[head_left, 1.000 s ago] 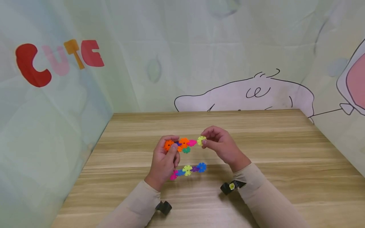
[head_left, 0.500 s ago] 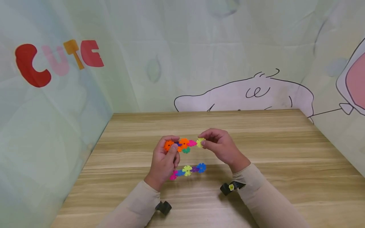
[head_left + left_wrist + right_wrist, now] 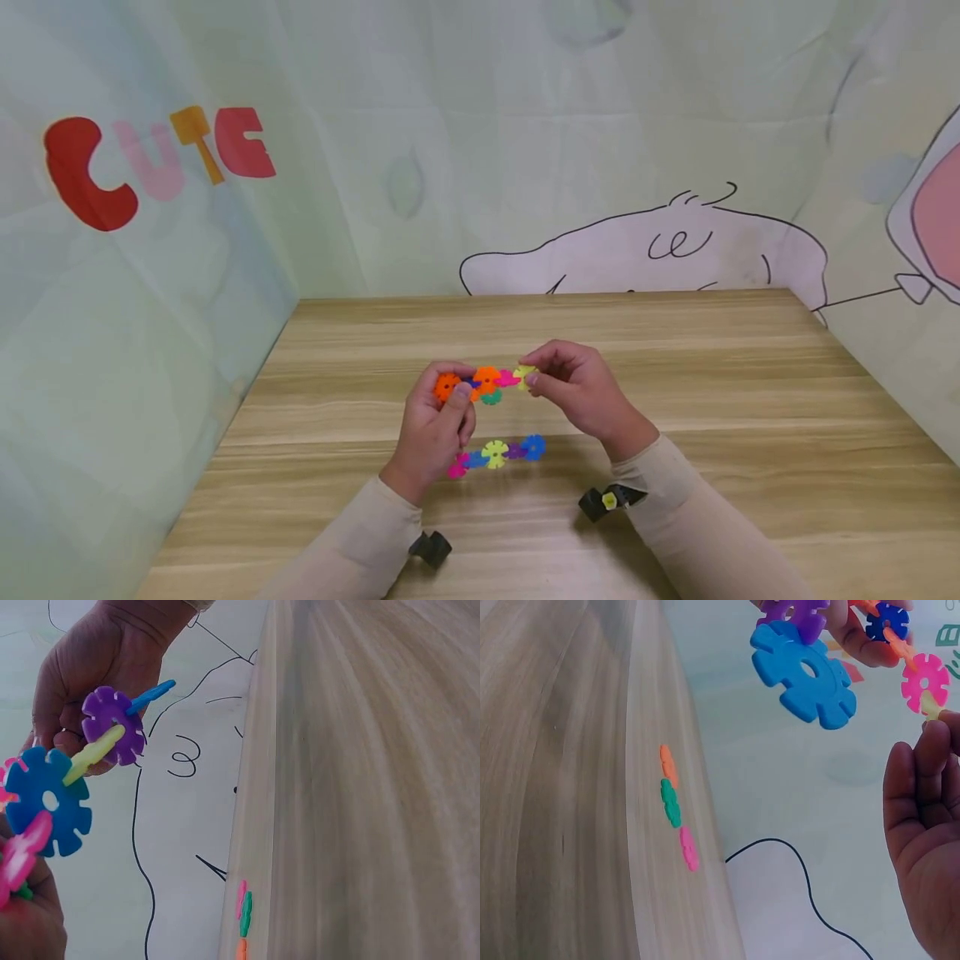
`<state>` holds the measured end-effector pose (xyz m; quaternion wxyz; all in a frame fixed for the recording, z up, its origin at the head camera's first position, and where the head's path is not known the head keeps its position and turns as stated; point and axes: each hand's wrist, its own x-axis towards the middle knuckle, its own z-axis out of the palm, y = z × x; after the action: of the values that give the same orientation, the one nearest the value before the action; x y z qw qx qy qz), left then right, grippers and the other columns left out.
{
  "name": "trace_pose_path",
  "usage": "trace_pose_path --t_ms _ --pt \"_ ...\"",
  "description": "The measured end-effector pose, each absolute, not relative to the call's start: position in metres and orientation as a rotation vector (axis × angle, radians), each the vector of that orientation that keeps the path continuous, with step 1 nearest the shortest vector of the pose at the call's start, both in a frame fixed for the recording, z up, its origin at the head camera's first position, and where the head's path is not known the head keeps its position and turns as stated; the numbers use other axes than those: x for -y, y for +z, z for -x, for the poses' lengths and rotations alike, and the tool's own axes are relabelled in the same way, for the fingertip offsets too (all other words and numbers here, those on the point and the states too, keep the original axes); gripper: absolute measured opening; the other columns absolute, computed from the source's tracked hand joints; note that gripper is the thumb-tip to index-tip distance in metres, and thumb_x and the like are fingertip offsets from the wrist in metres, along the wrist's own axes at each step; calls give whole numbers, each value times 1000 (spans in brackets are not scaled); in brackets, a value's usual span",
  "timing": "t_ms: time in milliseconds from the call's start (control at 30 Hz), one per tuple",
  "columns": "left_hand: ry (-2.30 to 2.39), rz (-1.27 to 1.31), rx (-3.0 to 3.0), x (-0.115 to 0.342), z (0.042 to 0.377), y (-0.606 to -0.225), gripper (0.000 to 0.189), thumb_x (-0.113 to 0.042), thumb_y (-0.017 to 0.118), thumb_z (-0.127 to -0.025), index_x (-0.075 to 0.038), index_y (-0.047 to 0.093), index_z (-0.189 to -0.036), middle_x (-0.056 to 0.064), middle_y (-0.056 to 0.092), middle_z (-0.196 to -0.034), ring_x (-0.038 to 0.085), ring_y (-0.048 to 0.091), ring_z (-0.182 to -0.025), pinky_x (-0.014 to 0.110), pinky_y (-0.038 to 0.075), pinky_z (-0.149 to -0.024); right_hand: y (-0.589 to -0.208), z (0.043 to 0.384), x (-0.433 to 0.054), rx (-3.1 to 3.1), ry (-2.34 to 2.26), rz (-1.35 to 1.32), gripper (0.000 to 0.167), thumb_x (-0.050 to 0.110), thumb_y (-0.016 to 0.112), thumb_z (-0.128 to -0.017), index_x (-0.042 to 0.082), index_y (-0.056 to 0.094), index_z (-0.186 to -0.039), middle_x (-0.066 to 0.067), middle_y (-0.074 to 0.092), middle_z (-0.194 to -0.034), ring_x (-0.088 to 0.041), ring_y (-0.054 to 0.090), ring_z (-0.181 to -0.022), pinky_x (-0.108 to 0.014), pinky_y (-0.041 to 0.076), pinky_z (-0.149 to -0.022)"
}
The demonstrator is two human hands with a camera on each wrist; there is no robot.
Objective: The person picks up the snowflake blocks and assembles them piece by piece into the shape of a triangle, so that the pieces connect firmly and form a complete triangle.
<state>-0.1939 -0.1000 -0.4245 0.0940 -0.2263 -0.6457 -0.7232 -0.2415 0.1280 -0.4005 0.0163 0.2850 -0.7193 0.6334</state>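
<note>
My left hand (image 3: pixel 429 429) grips a chain of interlocking snowflake discs between thumb and fingers. From it an orange disc (image 3: pixel 487 380), a dark blue disc (image 3: pixel 887 622) and a pink disc (image 3: pixel 925 682) run rightward. My right hand (image 3: pixel 583 392) pinches a yellow disc (image 3: pixel 522 374) between thumb and fingertips, its edge right at the pink disc. A second row, with a pink disc (image 3: pixel 21 851), a blue disc (image 3: pixel 49 801), a yellow disc (image 3: pixel 495 454) and a purple disc (image 3: pixel 112 724), hangs clear of the table below my left hand and ends in another blue disc (image 3: pixel 534 447).
On the wood-grain table (image 3: pixel 675 350) lie a loose green disc (image 3: pixel 670 802), an orange disc (image 3: pixel 668 765) and a pink disc (image 3: pixel 689 849), in a row behind the held chain. Printed curtains (image 3: pixel 360 167) stand around the table's back and sides.
My right hand has moved slightly left and down, bringing the yellow disc from just beside the pink disc to overlap its edge. My left hand stays nearly still with the chain.
</note>
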Motion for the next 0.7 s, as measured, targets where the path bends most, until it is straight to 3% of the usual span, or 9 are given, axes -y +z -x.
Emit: trace_pose_path --t_ms 200,467,533,700 --pt "-2131 617 1936 98 193 -424 23 -12 45 -114 3 50 -131 10 43 -59 15 42 -46 23 38 -40 -402 242 -130 2262 2000 -855 19 -2 64 -100 -5 69 -119 -4 70 -100 -21 67 -79 -31 62 -77" --pt "-2134 547 1953 100 192 -421 24 -14 44 -114 -3 50 -135 3 50 -71 15 43 -48 22 39 -42 -418 253 -129 2432 2294 -555 41 27 41 -114 3 59 -141 -18 57 -136 -20 62 -76 -31 58 -81" --pt "-2142 543 1950 100 192 -421 24 -13 44 -114 -3 49 -135 5 52 -76 14 43 -48 21 40 -43 -423 256 -126 2550 2321 -477 43 32 42 -114 4 61 -140 -18 56 -139 -20 63 -74 -31 58 -78" --pt "-2169 515 1949 100 194 -421 26 -13 42 -114 1 47 -135 10 47 -66 15 42 -47 21 39 -43 -433 256 -118 2762 2317 -462 49 40 46 -111 4 64 -140 -16 58 -145 -21 64 -74 -31 57 -76"
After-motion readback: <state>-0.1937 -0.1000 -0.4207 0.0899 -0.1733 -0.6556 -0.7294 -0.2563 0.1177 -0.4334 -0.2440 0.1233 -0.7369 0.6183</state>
